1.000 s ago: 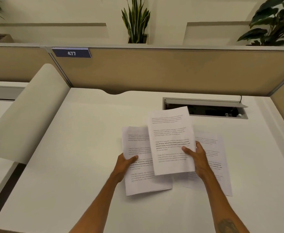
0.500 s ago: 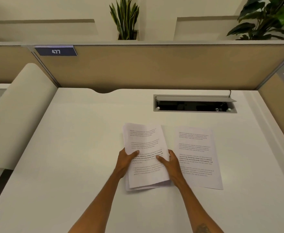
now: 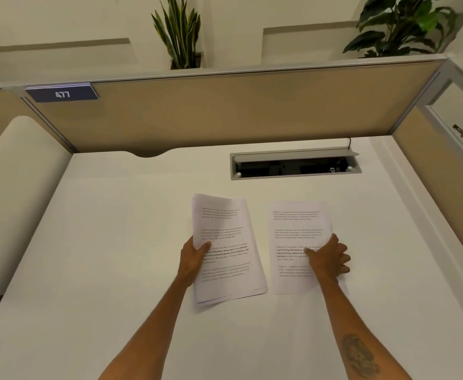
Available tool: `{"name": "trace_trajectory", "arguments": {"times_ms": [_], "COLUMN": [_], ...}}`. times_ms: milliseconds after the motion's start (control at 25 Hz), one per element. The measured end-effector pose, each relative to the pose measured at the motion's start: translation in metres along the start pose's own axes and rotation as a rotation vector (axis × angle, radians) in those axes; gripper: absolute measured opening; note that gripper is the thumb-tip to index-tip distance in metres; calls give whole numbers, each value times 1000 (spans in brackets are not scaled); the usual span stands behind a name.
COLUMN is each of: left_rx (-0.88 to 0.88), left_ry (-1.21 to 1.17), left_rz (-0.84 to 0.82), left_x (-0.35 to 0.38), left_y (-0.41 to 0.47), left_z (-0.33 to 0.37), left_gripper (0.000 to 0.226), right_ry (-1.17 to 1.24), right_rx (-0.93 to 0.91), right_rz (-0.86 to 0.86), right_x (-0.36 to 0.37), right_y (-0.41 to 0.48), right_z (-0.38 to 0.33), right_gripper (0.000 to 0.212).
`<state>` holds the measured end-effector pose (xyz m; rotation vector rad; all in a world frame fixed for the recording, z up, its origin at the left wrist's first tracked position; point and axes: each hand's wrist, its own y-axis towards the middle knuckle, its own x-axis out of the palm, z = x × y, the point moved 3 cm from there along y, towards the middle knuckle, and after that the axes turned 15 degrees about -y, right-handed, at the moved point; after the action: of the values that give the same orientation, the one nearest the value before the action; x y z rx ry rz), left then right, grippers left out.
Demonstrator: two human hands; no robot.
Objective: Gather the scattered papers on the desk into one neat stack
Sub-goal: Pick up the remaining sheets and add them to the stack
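Observation:
A small stack of printed sheets (image 3: 225,229) lies slightly skewed on the white desk (image 3: 110,242), near its middle. My left hand (image 3: 193,259) grips the stack's left edge, thumb on top of the text. A single printed sheet (image 3: 297,223) lies flat just to the right, apart from the stack by a narrow gap. My right hand (image 3: 329,259) rests on this sheet's right side, with the thumb pressed on the page and the fingers curled around its right edge.
An open cable slot (image 3: 293,167) is cut into the desk behind the papers. Tan partition walls (image 3: 225,113) close off the back and right. A curved white panel (image 3: 14,193) stands at the left. Plants (image 3: 181,34) sit above the partition.
My right hand has let go of the stack and moved right onto the single sheet. My left hand keeps hold of the stack's left edge.

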<state>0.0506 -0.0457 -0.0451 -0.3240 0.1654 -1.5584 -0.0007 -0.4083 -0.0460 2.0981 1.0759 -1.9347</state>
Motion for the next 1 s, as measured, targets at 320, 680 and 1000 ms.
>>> {"name": "trace_trajectory", "arguments": {"times_ms": [320, 680, 1000], "left_rx": [-14, -97, -249], "left_ry": [-67, -235, -355], "left_rz": [-16, 34, -47], "left_x": [1, 1, 4], "left_y": [-5, -17, -21], "left_z": [1, 3, 19], "left_gripper": [31, 27, 37], "right_ry": [509, 705, 763], "right_rx": [-79, -581, -544], "right_rz": [-209, -443, -520], "right_x": [-20, -95, -74], "right_y": [5, -53, -62], "right_z": [-15, -75, -70], "right_gripper": [34, 31, 33]}}
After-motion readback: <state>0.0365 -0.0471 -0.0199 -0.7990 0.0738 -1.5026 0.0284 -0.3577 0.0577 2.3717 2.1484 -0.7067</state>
